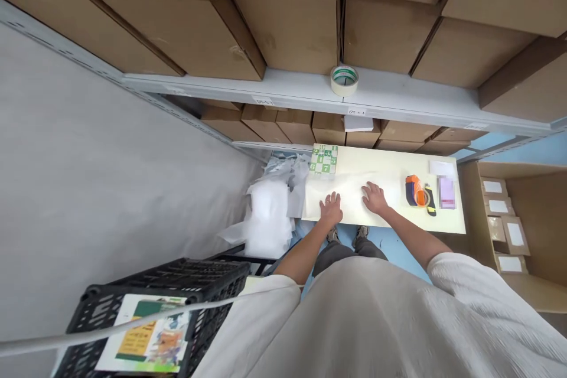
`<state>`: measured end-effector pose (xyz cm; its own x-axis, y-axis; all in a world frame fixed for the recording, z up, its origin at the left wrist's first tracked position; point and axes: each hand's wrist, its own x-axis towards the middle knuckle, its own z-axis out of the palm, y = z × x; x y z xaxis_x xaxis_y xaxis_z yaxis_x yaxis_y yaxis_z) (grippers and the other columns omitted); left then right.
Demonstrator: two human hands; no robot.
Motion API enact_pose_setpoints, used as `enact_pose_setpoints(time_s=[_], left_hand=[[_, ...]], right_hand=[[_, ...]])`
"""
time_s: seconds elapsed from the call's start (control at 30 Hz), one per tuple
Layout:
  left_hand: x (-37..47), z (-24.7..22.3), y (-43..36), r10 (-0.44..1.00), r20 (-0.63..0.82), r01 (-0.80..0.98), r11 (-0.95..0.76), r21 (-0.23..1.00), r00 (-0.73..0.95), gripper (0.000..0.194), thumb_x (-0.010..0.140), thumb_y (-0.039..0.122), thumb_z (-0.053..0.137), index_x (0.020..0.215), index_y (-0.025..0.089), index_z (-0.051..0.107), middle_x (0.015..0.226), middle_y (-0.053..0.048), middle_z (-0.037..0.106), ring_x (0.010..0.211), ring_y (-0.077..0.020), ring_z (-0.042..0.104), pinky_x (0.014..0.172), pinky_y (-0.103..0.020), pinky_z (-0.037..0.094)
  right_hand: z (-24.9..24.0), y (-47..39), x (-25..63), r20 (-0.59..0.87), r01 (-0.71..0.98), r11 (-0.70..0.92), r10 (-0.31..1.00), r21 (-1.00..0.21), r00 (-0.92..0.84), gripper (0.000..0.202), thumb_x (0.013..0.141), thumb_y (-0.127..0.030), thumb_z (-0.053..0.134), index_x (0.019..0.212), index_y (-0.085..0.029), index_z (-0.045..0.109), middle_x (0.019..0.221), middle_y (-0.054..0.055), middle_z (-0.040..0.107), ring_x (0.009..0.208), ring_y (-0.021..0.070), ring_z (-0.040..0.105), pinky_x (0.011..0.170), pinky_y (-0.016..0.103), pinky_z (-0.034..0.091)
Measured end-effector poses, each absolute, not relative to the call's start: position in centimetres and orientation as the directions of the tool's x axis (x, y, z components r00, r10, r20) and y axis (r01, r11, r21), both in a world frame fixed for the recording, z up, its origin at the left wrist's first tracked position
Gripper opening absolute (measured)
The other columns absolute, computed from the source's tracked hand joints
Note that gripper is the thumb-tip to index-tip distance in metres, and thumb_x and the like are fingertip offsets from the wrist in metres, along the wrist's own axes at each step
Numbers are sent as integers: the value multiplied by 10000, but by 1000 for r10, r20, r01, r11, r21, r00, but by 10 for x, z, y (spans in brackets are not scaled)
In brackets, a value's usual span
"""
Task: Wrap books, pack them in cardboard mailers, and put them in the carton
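Left hand (331, 210) and right hand (375, 197) both palm-down, fingers spread, neither clenched on anything; translucent sheet (349, 189) lies flat under and between them on the pale tabletop (376, 160), its exact edges hard to make out. Green-and-white patterned box (323, 159) sits just beyond the left hand, near the sheet's far left part. Right of the right hand: orange tape dispenser (413, 188), then yellow-black cutter (430, 201); left of the left hand, off the tabletop, white wrap pile (269, 212).

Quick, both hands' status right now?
Left hand: open, fingers spread over the translucent sheet, nothing visibly gripped.
Right hand: open, palm down over the same sheet, nothing visibly gripped.
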<state>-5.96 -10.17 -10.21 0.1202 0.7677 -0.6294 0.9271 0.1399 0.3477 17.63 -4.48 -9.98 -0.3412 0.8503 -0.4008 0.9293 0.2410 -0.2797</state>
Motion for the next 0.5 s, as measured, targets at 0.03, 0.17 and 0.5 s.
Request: enact_pose_setpoints(time_s=[0.03,0.17,0.5], left_hand=[[-67,-102,-104,765,-631,931,126,343,129,856,938,246,515,1749,253,243,1850,-132,156,1692,-397,175,1333,-683,162],[-96,-101,-116,772,-615,931,86,356,164,858,928,235,506,1746,263,244,1843,-126,194,1686,-388,194,1339,-661,165],[-133,-96,-132,811,-560,946,27,324,168,814,956,245,518,1728,250,261,1753,-174,367,1599,-382,336,1291,-569,274]], right_hand=[[-103,-57,172,-433,942,216,846,-256,-312,596,1029,-351,480,1607,-211,519,1734,187,390,1554,391,350,1238,553,312],[-111,-87,153,-483,966,162,841,-204,-243,650,1032,-361,483,1662,-212,428,1784,188,306,1623,385,259,1264,561,275],[-102,-108,122,-470,966,167,848,-198,-244,569,1014,-314,485,1568,-197,534,1692,200,429,1479,386,425,1207,532,355]])
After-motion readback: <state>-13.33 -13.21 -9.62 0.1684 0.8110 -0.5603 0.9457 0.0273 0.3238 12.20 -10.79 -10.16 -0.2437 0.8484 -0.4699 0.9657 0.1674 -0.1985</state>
